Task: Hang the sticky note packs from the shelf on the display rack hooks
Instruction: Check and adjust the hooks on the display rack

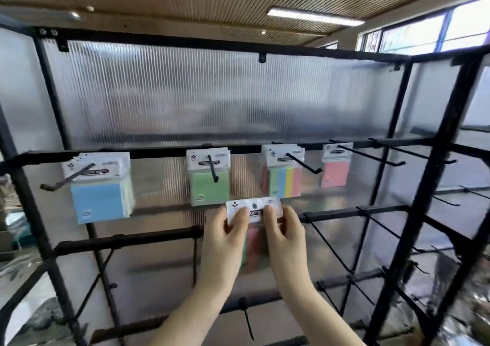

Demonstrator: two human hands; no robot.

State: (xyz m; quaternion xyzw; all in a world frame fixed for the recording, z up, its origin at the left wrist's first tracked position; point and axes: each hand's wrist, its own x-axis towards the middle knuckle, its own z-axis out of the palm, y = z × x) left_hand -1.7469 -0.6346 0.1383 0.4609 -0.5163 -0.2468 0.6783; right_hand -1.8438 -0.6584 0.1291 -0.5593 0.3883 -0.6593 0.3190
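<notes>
I hold one sticky note pack with a white header card and pink and green sheets (254, 213) up in the lower middle of the frame, in front of the tall black metal display rack (424, 186). My left hand (225, 242) pinches the left side of the white card, thumb on the front. My right hand (285, 235) pinches the right side the same way. Both hands are close together, with only the middle of the card showing between them. The pack hangs down between my wrists and looks blurry. It is not on a hook; it sits just under the row of packs already hanging.

That row runs across the middle of the frame on the upper black bar. At the left hangs a thick bunch of light blue sticky note packs (100, 186) on a long black hook (66, 178). Near the middle hangs a green sticky note pack (209, 181). Just right of it hangs a striped pack in pink, green, blue and yellow (282, 176). Further right hangs a pink sticky note pack (335, 168).

More bare black hooks (326, 242) stick out on the lower bars at the right. A ribbed clear plastic sheet (198, 94) covers the back of the rack.
</notes>
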